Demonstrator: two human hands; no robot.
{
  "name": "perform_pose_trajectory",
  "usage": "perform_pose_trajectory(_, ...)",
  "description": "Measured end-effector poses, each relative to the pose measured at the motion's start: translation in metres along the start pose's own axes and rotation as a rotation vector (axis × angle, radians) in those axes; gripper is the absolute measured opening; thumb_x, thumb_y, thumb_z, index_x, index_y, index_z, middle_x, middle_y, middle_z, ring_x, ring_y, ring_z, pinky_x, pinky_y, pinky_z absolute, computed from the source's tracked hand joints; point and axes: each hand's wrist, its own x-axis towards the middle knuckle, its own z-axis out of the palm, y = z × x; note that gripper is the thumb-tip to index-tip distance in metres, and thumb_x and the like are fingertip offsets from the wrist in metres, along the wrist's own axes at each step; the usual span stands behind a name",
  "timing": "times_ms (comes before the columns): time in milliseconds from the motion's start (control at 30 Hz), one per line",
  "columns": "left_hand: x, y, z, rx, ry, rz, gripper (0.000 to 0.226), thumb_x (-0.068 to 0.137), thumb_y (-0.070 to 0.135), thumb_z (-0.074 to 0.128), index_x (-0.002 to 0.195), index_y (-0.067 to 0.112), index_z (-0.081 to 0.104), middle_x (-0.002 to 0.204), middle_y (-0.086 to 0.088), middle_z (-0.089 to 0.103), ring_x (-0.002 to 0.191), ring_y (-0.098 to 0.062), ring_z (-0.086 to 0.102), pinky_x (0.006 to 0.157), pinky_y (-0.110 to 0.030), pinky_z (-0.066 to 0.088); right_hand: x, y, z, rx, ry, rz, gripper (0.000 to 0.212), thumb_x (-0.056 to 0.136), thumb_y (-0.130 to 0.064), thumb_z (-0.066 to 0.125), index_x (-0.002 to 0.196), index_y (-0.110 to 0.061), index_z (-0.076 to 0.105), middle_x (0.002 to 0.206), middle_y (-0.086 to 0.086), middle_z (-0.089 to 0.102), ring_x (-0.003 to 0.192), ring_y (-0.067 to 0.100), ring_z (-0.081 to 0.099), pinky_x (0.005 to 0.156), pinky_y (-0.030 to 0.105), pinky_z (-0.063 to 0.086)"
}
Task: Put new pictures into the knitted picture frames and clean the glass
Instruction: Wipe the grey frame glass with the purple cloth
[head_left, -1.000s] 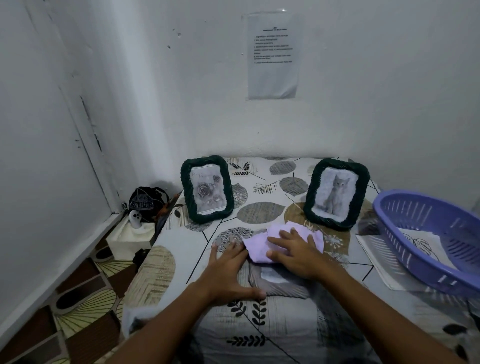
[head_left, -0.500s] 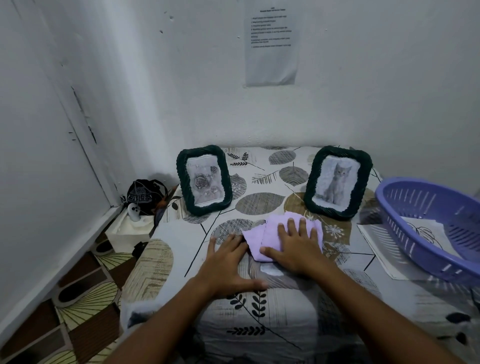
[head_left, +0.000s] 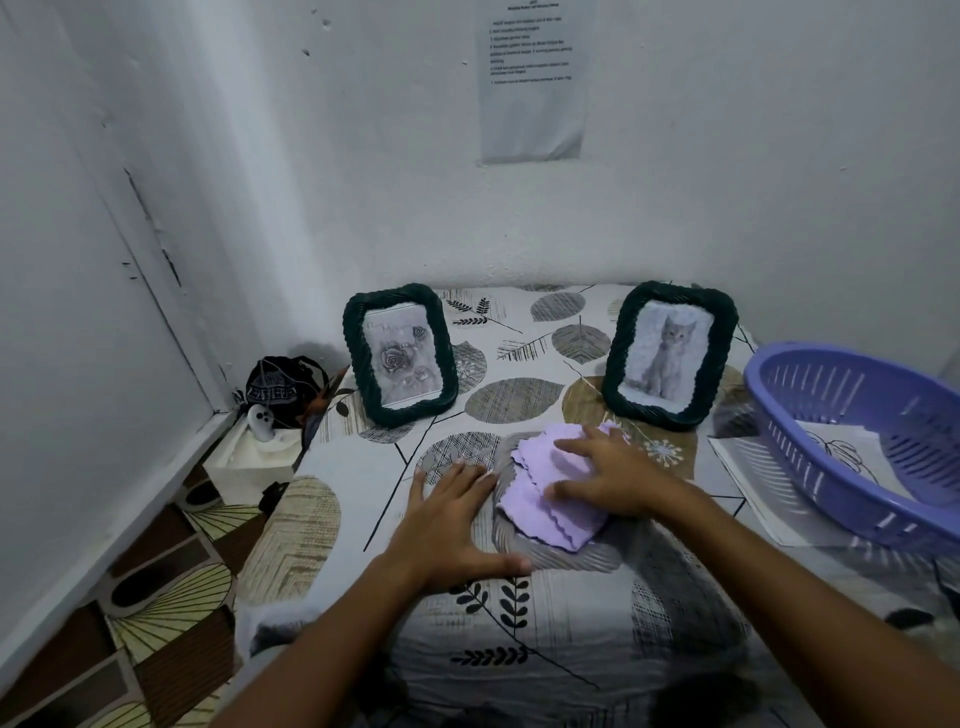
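Observation:
Two dark green knitted picture frames stand upright at the back of the table. The left frame (head_left: 399, 355) holds a rose picture, the right frame (head_left: 669, 355) a grey kitten picture. In front of them lies a folded lilac cloth (head_left: 540, 499) on the leaf-patterned tablecloth (head_left: 519, 400). My right hand (head_left: 613, 470) lies flat on the cloth with its fingers spread and straight. My left hand (head_left: 452, 525) rests flat on the tablecloth just left of the cloth, fingertips at its edge.
A purple plastic basket (head_left: 810, 431) with a printed sheet inside stands at the right, partly over a paper sheet (head_left: 748, 483). A white tissue box (head_left: 254, 462) and a black bag (head_left: 280, 387) sit on the floor at left. White walls close off the back and left.
The camera has tilted down a little. My right hand slid rightward on the cloth, and the cloth now lies more folded under it. My left hand stayed beside the cloth.

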Motion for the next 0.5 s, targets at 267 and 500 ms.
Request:
perform_pose_trajectory(267, 0.0, 0.0, 0.002, -0.009, 0.016, -0.002, 0.119, 0.055, 0.096, 0.038, 0.152, 0.03, 0.017, 0.16, 0.009, 0.012, 0.147, -0.008, 0.001, 0.117, -0.048, -0.01, 0.003, -0.028, 0.049, -0.205, 0.091, 0.122, 0.068, 0.097, -0.059, 0.018, 0.153, -0.022, 0.003, 0.16, 0.013, -0.01, 0.143, 0.041, -0.014, 0.112, 0.063, -0.003)
perform_pose_trajectory(500, -0.001, 0.0, 0.001, -0.041, 0.032, 0.013, 0.125, 0.048, 0.099, 0.031, 0.151, 0.03, 0.02, 0.159, 0.009, 0.016, 0.147, -0.008, 0.003, 0.117, -0.045, -0.013, -0.003, 0.015, 0.025, -0.318, -0.077, -0.266, 0.087, 0.07, -0.079, -0.005, 0.149, -0.044, 0.007, 0.159, -0.006, -0.009, 0.146, 0.024, -0.016, 0.116, 0.049, -0.006)
